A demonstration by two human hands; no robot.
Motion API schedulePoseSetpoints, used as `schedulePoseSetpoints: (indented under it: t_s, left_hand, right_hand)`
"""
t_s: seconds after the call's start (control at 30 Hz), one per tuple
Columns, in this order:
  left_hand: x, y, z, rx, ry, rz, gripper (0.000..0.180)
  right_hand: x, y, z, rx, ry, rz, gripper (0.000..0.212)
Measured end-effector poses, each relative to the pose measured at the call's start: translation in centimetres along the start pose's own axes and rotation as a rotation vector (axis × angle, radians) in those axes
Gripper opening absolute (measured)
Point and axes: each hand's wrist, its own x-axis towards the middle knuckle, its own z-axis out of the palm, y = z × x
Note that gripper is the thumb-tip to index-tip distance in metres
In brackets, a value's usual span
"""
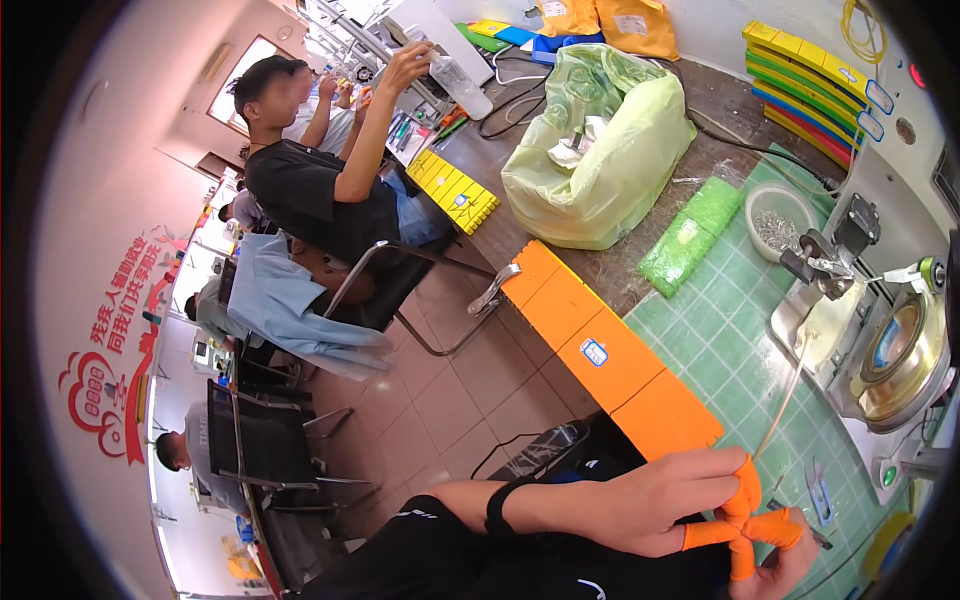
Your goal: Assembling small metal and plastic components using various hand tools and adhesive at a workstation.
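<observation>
Both my hands meet at the lower right, at the edge of the green cutting mat (690,320). Orange finger cots cover several fingertips. My left hand (650,505), with a black band on its wrist, has thumb and index finger closed in a pinch. A thin pale cable (782,405) runs down from the bench machine (890,350) to its fingertips. My right hand (785,565) is closed too, its covered fingertips pressed against those of the left. Whatever sits between the right fingers is hidden. Small tweezers or a similar tool (820,495) lie beside the right hand.
An orange strip (600,345) lines the bench edge. A green plastic bag (600,160), a bubble-wrapped green pack (690,235) and a bowl of small metal parts (778,218) stand farther back. Stacked coloured strips (805,85) are at the back right. A person (330,190) sits at the left, holding a clear bottle.
</observation>
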Motion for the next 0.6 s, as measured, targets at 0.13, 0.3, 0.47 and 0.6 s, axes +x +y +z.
schedulePoseSetpoints:
  t_s: [0.13, 0.3, 0.47, 0.6]
  left_hand:
    - [0.2, -0.1, -0.5, 0.015, 0.027, -0.006, 0.021]
    - [0.7, -0.5, -0.7, 0.094, 0.006, 0.105, 0.017]
    - [0.2, -0.8, -0.6, 0.210, 0.041, 0.156, 0.017]
    - [0.1, -0.9, -0.7, 0.203, 0.063, 0.174, 0.020]
  right_hand:
    - [0.5, 0.0, 0.1, 0.046, 0.024, 0.039, 0.022]
    - [0.3, 0.6, 0.4, 0.093, 0.032, 0.075, 0.019]
    - [-0.1, 0.9, 0.6, 0.212, -0.014, 0.165, 0.016]
    - [-0.2, 1.0, 1.0, 0.299, -0.009, 0.168, 0.015]
